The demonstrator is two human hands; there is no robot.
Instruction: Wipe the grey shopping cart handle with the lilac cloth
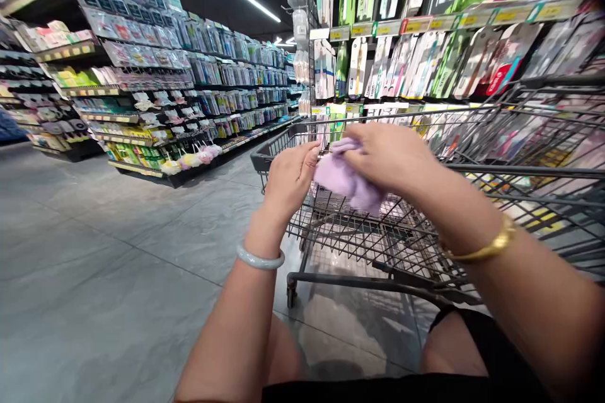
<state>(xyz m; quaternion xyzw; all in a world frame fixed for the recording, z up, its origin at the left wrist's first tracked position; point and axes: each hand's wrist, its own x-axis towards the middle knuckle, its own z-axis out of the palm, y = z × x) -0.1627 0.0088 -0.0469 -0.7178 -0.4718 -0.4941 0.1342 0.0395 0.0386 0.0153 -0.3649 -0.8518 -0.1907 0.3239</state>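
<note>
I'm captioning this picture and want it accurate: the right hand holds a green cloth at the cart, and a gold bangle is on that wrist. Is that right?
Not quite: the cloth is light purple, not green, as the head view shows. The right hand does hold it at the cart, with a gold bangle on that wrist.

And here's the cart [520, 170] on the floor [118, 277], a display rack [387, 28] right behind its far edge! Over to the left, across the floor, more shelves [94, 91]. Toward the cart's left end, the left hand [289, 179]; just right of it, the cloth [363, 192], in the right hand [392, 151].
</note>
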